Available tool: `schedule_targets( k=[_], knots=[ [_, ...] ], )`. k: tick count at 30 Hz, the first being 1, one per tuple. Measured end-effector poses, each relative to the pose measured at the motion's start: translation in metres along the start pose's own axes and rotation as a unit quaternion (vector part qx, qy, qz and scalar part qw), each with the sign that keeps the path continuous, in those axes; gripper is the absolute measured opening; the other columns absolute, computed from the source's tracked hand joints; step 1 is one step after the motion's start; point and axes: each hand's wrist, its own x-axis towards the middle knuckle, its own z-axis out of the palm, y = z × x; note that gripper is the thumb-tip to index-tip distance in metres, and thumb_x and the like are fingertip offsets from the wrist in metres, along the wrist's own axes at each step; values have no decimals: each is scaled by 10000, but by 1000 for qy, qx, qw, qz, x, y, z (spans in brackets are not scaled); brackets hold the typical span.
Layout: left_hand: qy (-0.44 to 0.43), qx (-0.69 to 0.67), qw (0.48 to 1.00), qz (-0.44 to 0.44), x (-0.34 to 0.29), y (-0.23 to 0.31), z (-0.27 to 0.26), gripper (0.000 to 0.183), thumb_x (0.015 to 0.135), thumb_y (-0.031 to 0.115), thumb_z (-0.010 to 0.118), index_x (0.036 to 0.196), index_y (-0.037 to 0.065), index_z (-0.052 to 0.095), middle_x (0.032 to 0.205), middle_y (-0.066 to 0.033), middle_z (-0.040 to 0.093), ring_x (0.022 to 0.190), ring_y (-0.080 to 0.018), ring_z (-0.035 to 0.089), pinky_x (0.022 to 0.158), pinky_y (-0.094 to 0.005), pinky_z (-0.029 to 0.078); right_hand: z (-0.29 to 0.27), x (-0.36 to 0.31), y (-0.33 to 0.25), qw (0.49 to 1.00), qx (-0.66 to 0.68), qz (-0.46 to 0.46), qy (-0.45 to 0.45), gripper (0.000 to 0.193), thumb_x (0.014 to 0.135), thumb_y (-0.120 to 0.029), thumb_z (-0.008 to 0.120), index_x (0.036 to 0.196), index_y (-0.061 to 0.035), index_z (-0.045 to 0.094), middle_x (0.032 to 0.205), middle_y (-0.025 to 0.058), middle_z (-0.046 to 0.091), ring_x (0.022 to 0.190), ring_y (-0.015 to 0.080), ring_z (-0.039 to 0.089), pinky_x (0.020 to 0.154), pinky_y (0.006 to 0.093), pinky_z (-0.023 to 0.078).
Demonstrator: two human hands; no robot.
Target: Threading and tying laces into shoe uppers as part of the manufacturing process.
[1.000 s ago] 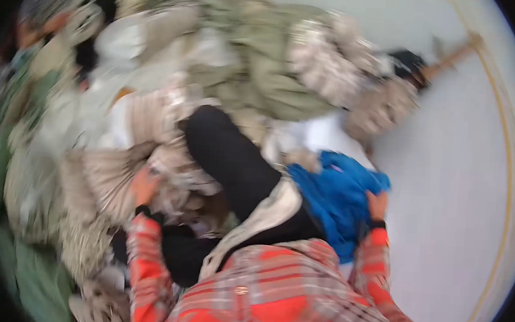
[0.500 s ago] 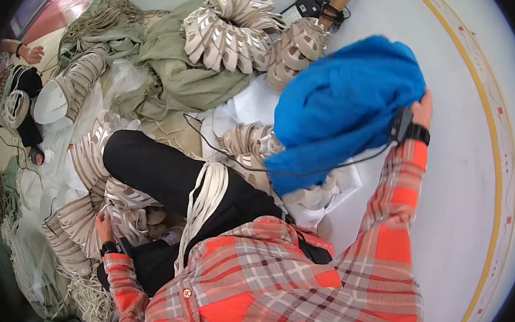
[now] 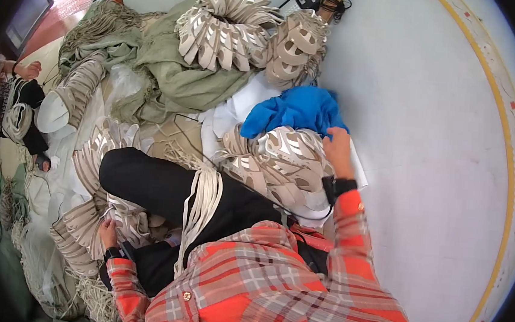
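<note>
At the lower left my left hand is closed with its fingertips at a beige shoe upper; a bit of pale lace seems to show there, too small to be sure. My right hand is closed on the right edge of a crumpled blue cloth. Just below that cloth lies a heap of beige cut-out shoe uppers, partly covered by it. A bundle of cream laces hangs over my black-trousered leg.
More nested shoe uppers lie on green sacking at the back. Another stack stands at the left, near another person's hand. A black cable runs to my right wrist. Pale floor spreads to the right.
My right hand has come down and to the left with the blue cloth, which now lies lower and more bunched. The heap of uppers beneath shows more. My left hand has barely moved.
</note>
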Motion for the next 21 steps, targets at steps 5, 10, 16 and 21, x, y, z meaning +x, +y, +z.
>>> schedule_targets(
  k=[5,10,16,21],
  knots=[
    [-2,-16,1000,-21,-18,-2,-11,233,848,117,612,1025,-35,606,867,-46,625,770,-112,568,708,-241,460,58,0,-108,898,329,-2,-292,178,716,12,528,842,-35,646,834,168,625,793,345,595,720,416,474],
    [-3,-97,992,-75,-40,11,-8,243,865,152,604,1036,-20,595,764,4,576,648,-76,505,584,-217,410,144,-18,-118,818,108,-154,-543,198,756,-146,568,877,-13,651,884,207,636,877,366,612,757,436,479],
    [17,-158,981,-109,-57,27,-4,244,878,167,588,1053,-3,589,699,35,513,539,-42,412,467,-197,319,169,-38,-140,748,-9,-77,-660,574,845,-529,434,944,-19,678,1003,225,634,936,385,603,838,464,459],
    [21,-199,972,-123,-71,27,-11,227,886,172,577,1055,21,597,724,45,515,554,-43,421,489,-200,341,111,-26,-142,720,-22,-133,-680,577,853,-520,423,933,-8,678,1020,215,636,948,388,600,852,468,454]
  ],
)
